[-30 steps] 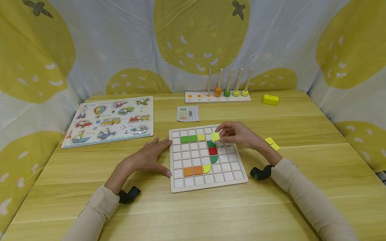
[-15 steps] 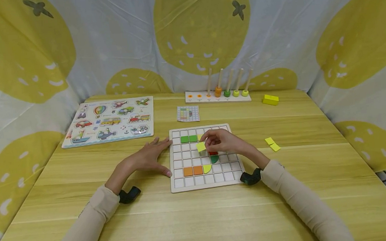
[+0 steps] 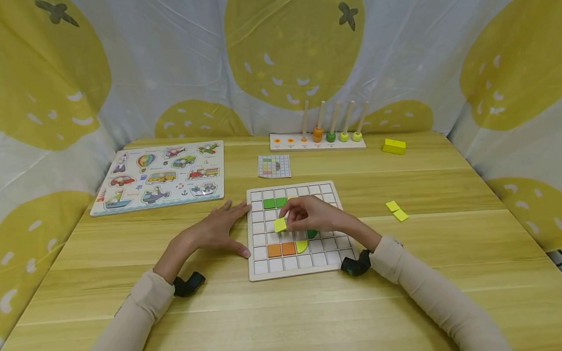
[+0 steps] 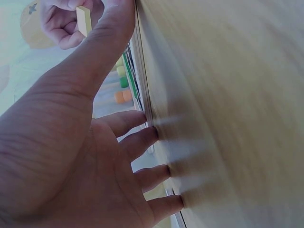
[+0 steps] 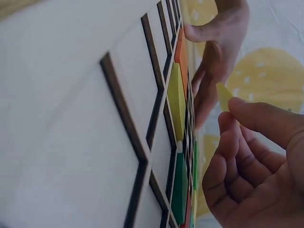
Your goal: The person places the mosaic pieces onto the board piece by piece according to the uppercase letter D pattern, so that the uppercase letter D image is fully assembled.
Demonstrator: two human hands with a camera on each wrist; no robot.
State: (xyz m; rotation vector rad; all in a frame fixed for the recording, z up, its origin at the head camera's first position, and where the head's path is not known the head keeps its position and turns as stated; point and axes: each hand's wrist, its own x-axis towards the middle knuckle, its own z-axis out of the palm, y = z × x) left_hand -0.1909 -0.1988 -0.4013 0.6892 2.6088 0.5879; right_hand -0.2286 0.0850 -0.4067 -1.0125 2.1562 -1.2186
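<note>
Over the white grid board [image 3: 261,266] my right hand [image 3: 314,215] pinches a yellow square tile [image 3: 279,225] between thumb and fingertips. The right wrist view shows that tile [image 5: 223,96] held off the board's surface. Spread fingers of my left hand [image 3: 218,227] rest on the table at the board's left edge, with the thumb near its lower left side. In the board lie green squares [image 3: 275,203], orange squares [image 3: 281,249], a yellow rounded piece [image 3: 301,246] and a green rounded piece [image 3: 312,233]. My right hand hides some pieces near the board's middle.
Two loose yellow tiles [image 3: 396,211] lie right of the board, and a yellow block [image 3: 394,145] sits farther back. A small pattern card [image 3: 274,166] lies behind the board. A peg stand with beads [image 3: 317,140] is at the back, a vehicle puzzle [image 3: 158,177] at the left.
My right hand has carried the yellow tile from the board's upper right, left and toward me over the grid. The left hand stays at the board's left edge.
</note>
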